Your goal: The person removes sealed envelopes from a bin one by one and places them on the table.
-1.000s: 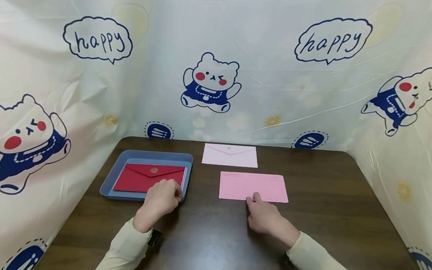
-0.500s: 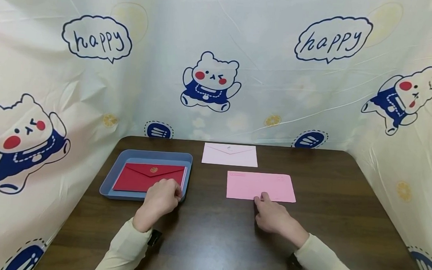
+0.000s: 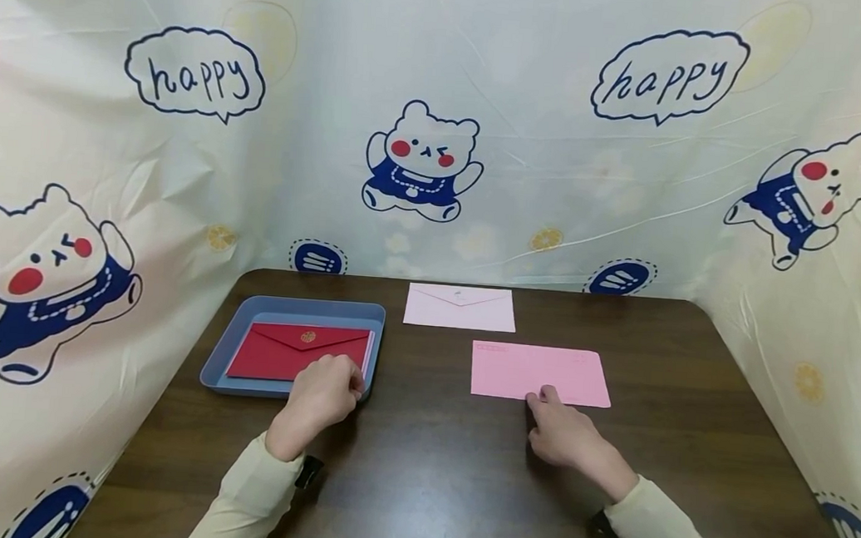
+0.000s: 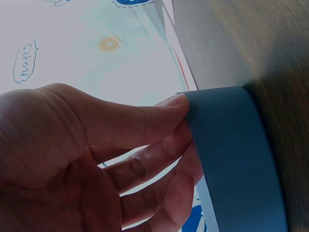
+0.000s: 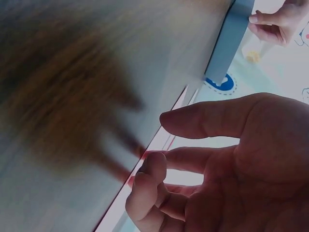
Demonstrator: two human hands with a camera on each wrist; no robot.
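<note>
My left hand (image 3: 326, 391) pinches the near right rim of a blue tray (image 3: 218, 354), its thumb on the outer wall and fingers inside. In the left wrist view the tray (image 4: 231, 154) fills the right side, with the thumb at its edge. A red envelope (image 3: 274, 354) with a gold emblem lies flap up in the tray, a white edge showing beneath it. My right hand (image 3: 565, 433) touches the near edge of a pink envelope (image 3: 536, 372) lying flat on the table. In the right wrist view its thumb stands apart from the index finger and the outer fingers bend.
Behind the pink envelope, a pale pink envelope (image 3: 461, 308) lies flap up near the table's back edge. The dark wooden table (image 3: 430, 486) is enclosed at the back and sides by a printed curtain (image 3: 529, 142) with cartoon bears.
My right hand has slid the pink envelope to the right across the table, away from the tray. The left hand, tray and pale pink envelope stay in place.
</note>
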